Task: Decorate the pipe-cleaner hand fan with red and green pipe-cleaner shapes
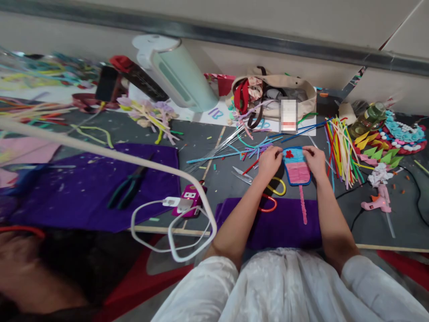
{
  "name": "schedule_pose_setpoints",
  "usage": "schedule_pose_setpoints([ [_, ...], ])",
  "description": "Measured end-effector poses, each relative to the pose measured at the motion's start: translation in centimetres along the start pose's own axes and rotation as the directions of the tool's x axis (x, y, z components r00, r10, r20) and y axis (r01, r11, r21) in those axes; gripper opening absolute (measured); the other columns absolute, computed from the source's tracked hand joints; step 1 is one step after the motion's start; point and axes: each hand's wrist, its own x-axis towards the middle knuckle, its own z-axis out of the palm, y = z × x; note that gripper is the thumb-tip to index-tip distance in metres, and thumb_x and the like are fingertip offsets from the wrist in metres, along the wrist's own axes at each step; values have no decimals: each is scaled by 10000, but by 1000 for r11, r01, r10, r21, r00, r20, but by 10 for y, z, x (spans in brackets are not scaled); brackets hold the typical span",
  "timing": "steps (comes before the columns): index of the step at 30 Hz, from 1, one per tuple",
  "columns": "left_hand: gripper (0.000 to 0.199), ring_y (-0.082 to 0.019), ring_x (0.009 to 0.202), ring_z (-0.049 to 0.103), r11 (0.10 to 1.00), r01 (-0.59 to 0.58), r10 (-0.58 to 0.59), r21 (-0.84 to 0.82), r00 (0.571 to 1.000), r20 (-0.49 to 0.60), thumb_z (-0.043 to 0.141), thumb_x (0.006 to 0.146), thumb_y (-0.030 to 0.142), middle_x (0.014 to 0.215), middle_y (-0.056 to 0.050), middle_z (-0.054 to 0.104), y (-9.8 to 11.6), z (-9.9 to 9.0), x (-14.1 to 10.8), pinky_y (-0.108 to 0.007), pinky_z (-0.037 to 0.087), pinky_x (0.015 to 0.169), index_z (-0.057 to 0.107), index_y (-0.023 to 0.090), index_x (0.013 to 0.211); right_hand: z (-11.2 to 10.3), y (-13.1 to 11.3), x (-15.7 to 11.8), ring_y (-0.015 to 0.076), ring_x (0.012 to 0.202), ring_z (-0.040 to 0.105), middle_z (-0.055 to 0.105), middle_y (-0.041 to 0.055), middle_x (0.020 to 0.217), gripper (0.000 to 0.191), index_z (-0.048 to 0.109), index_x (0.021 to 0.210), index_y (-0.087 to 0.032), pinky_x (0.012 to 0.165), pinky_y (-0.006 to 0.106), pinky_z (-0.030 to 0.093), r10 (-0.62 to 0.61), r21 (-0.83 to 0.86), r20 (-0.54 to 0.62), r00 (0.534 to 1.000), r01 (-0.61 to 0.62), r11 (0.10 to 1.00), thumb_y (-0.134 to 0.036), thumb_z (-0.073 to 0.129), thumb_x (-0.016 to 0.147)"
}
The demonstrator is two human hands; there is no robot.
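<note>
Near the front edge at the bench's left end, another person's hand [16, 252] sits low beside a purple cloth [80, 179] with green-handled pliers [129, 183] on it. Right of these, a white cable [136, 219] loops past the front edge from a magenta power strip [194, 201]; a sleeve or elbow catching it could drag the strip off. Scissors [277, 185] lie by the left forearm, so a sideways sweep might meet the blades or shove them along. The left hand [271, 160] pinches the upper left corner of a pink-and-blue fuzzy piece [298, 173], near the bench's front middle, and the right hand [315, 160] grips its upper right. Uneven pulling could bend the blue rim or loosen the red star [288, 154]; the thin stalk [303, 205] may kink if pressed. Farther right, a glue gun [380, 203] has a cord the right elbow could tug, and its tip, if hot, might scorch something.

The other person's hand is blurred and dark, the scissors are partly covered by the left arm, the fingertips behind the piece are hidden, and whether it touches the bench is unclear.
</note>
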Motion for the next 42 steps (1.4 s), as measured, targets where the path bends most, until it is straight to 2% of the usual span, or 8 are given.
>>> schedule_pose_setpoints([
  [6, 174, -150, 783, 603, 989, 2, -43, -145, 958, -282, 544, 908, 241, 889, -29, 664, -9, -30, -21, -271, 488, 764, 698, 206, 980, -49, -8, -9, 122, 526, 514, 670, 28, 748, 346, 709, 1038, -145, 504, 260, 436, 140, 281, -195, 971, -82, 956, -369, 599, 798],
  [14, 156, -149, 782, 592, 976, -80, -9, -205, 915, -402, 549, 900, 226, 831, -23, 644, -28, -31, -63, -277, 470, 738, 695, 193, 942, -74, -17, -36, 156, 638, 573, 711, 45, 808, 285, 721, 984, -175, 619, 294, 470, 2, 117, -244, 970, 27, 993, -383, 609, 824],
  [22, 159, -141, 754, 592, 961, -136, 41, -241, 931, -362, 556, 898, 210, 841, -27, 637, -29, -18, -88, -267, 458, 709, 707, 189, 944, -20, -27, -32, 199, 831, 627, 706, 88, 1014, 230, 741, 993, -190, 799, 323, 473, -80, -276, 102, 992, 105, 955, -282, 559, 886],
  [30, 161, -103, 661, 544, 942, -155, 76, -296, 963, -260, 558, 904, 208, 910, -36, 631, -15, -17, -96, -236, 433, 618, 699, 186, 978, 25, -34, -12, 230, 956, 591, 656, 117, 1075, 233, 726, 1014, -191, 762, 306, 431, -31, -502, 222, 975, 141, 853, -242, 530, 900],
  [33, 160, -105, 670, 549, 927, -99, 20, -361, 976, -215, 580, 881, 212, 922, -38, 635, -14, -17, -93, -239, 438, 630, 706, 191, 977, 19, -31, -17, 198, 853, 589, 671, 72, 942, 140, 709, 871, -190, 739, 297, 435, 13, -359, 178, 984, 53, 932, -256, 589, 842],
  [36, 164, -113, 679, 558, 839, 21, -106, -544, 986, -126, 652, 823, 251, 876, -35, 642, -8, -14, -84, -239, 440, 628, 719, 184, 957, 10, -31, -32, 154, 687, 569, 645, 6, 745, 136, 660, 777, -193, 677, 283, 451, 72, 79, 178, 981, -87, 993, -329, 669, 768],
  [39, 304, -101, 565, 502, 593, 230, -217, -772, 969, 122, 706, 783, 385, 753, -19, 640, 6, -5, -74, -225, 396, 510, 719, 164, 991, 7, -38, -55, 101, 553, 514, 609, -36, 655, 263, 624, 781, -197, 546, 230, 419, 189, 493, 219, 957, -276, 825, -409, 753, 694],
  [42, 378, -79, 511, 457, 420, 319, -240, -850, 942, 235, 777, 704, 430, 701, -3, 639, 23, 4, -68, -214, 368, 470, 728, 150, 953, 10, -49, -74, 52, 433, 391, 532, -77, 554, 356, 604, 774, -196, 407, 178, 289, 281, 636, 264, 923, -386, 669, -447, 811, 630],
])
